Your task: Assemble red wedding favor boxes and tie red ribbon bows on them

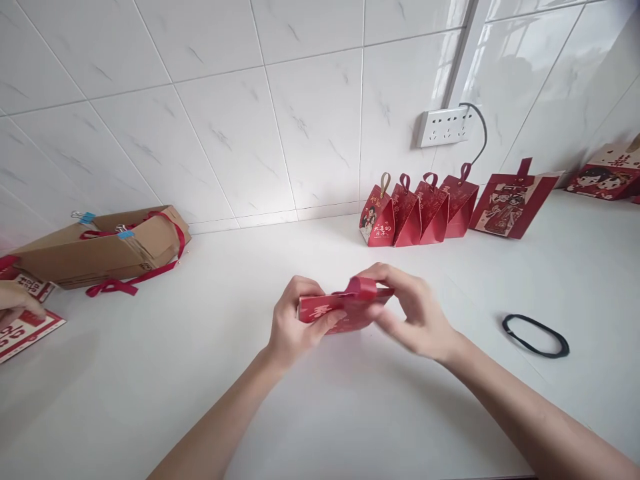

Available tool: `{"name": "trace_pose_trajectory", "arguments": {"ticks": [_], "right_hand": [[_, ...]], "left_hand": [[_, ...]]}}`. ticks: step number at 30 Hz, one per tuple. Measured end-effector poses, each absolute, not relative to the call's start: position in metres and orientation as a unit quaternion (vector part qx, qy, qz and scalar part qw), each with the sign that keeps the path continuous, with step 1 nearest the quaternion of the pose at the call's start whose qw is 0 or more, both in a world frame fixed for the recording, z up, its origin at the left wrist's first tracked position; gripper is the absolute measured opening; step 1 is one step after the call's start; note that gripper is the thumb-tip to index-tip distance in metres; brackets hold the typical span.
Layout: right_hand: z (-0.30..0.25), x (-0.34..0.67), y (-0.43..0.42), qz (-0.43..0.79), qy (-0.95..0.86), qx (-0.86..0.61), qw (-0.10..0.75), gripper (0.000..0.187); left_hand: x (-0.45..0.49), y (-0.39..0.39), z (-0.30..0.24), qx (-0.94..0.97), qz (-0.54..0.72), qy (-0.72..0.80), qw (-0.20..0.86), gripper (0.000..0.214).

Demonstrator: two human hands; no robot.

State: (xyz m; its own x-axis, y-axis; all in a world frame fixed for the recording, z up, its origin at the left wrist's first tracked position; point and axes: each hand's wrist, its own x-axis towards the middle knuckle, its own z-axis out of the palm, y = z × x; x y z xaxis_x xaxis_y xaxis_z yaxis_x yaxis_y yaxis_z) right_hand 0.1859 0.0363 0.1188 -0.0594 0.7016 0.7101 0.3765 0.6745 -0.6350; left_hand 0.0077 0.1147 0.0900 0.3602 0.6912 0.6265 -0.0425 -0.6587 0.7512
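Observation:
A red paper gift box (345,317) with pale printed characters is held above the white table in front of me. My left hand (295,327) grips its left end, thumb on the near face and fingers behind. A red ribbon loop (364,288) stands up from the box's top edge. At the right end, my right hand (413,313) has its fingers bent around the corner beside the loop, thumb toward the near face; motion blurs it slightly. I cannot tell how firmly it grips.
Several finished red boxes (420,213) and a larger red box (513,207) stand along the wall. A black elastic band (535,337) lies at right. On the left are a cardboard box (100,247) with red ribbon and another person's hand (17,303) on printed cards (30,337).

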Motion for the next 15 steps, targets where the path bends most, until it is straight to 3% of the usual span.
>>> {"name": "trace_pose_trajectory", "arguments": {"ticks": [4,8,11,15], "right_hand": [[0.116,0.179,0.037,-0.065,-0.785,-0.347,0.509,0.020],[0.113,0.179,0.040,-0.095,-0.794,-0.347,0.490,0.028],[0.113,0.178,0.040,-0.087,-0.777,-0.359,0.510,0.026],[0.110,0.175,0.040,-0.080,-0.725,-0.407,0.550,0.020]], "left_hand": [[0.004,0.118,0.084,0.785,0.548,0.180,0.226,0.024],[0.001,0.122,0.085,0.796,0.566,0.172,0.126,0.020],[0.001,0.119,0.089,0.795,0.563,0.159,0.159,0.022],[0.002,0.107,0.103,0.790,0.517,0.154,0.293,0.013]]}}
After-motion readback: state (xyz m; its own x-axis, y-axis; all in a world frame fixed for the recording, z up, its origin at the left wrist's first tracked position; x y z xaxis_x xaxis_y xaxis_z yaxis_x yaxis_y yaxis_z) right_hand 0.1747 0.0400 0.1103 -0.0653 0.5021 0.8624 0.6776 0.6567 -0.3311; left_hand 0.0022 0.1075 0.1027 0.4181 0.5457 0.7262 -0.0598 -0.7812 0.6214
